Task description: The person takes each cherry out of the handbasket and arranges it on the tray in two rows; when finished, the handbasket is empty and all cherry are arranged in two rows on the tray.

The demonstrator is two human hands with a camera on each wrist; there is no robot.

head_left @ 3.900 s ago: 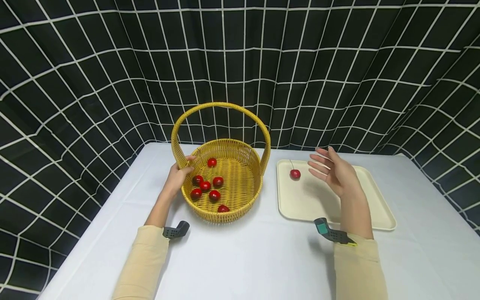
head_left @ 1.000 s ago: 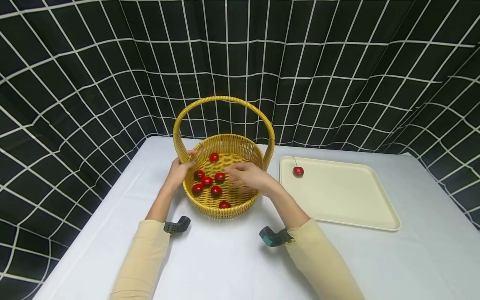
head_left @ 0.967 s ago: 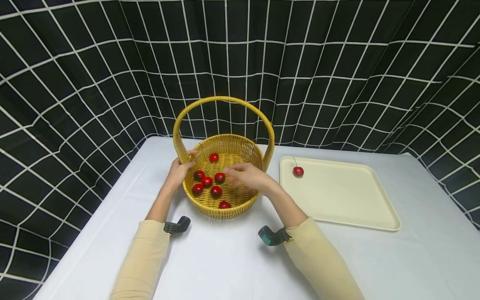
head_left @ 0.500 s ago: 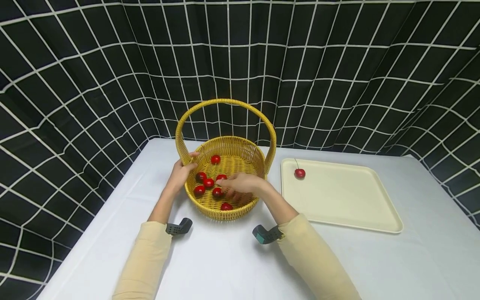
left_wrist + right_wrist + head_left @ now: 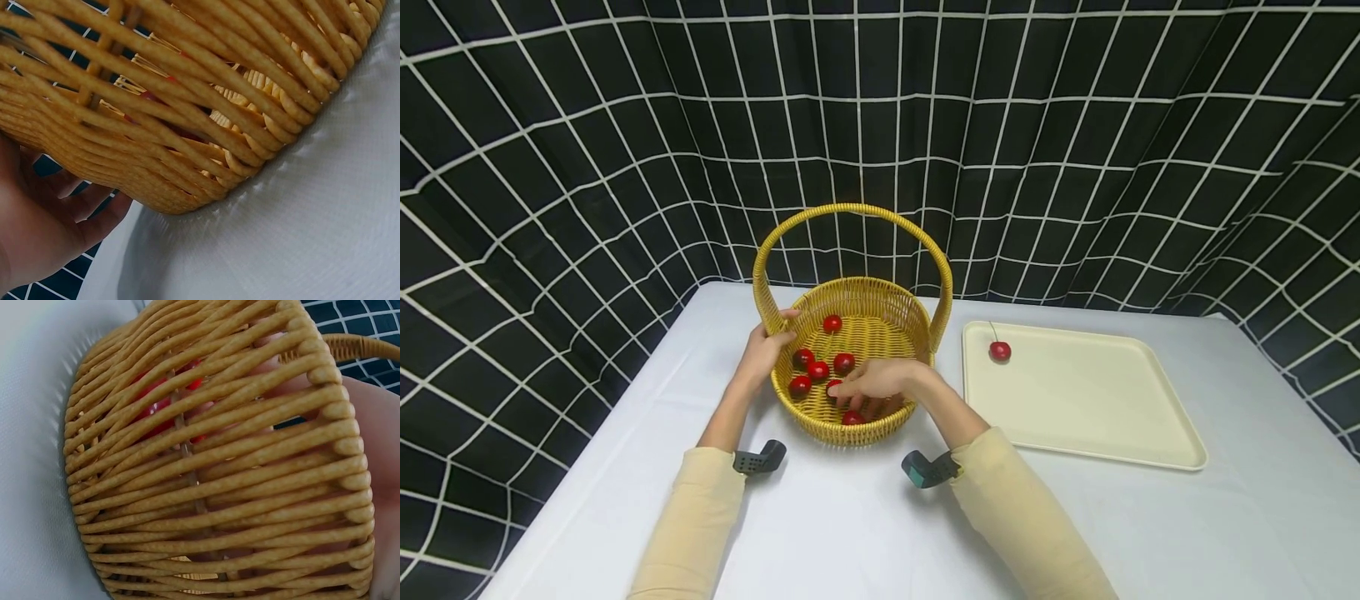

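A yellow woven basket (image 5: pixel 887 333) with a tall arched handle (image 5: pixel 853 207) stands on the table. My left hand (image 5: pixel 762 350) grips its left rim by the handle's foot; in the left wrist view, the fingers (image 5: pixel 94 215) lie against the outside of the weave. My right hand (image 5: pixel 883 379) reaches inside over the right rim, thumb at a partly covered red cherry (image 5: pixel 833 386). Whether it pinches that cherry is unclear. A front cherry (image 5: pixel 852 417) lies just below its fingers. Several more cherries (image 5: pixel 844 362) lie at the basket's left. Weave hides most of the right fingers in the right wrist view.
A cream tray (image 5: pixel 1090 392) lies right of the basket, with one stemmed cherry (image 5: pixel 1000 351) near its left back corner. White cloth (image 5: pixel 850 525) covers the table. A black curtain with a white grid (image 5: pixel 880 125) hangs behind and at both sides.
My right hand has moved from above the tray into the basket, then lower and nearer to the front cherries. My left hand stays on the rim. The view has shifted slightly.
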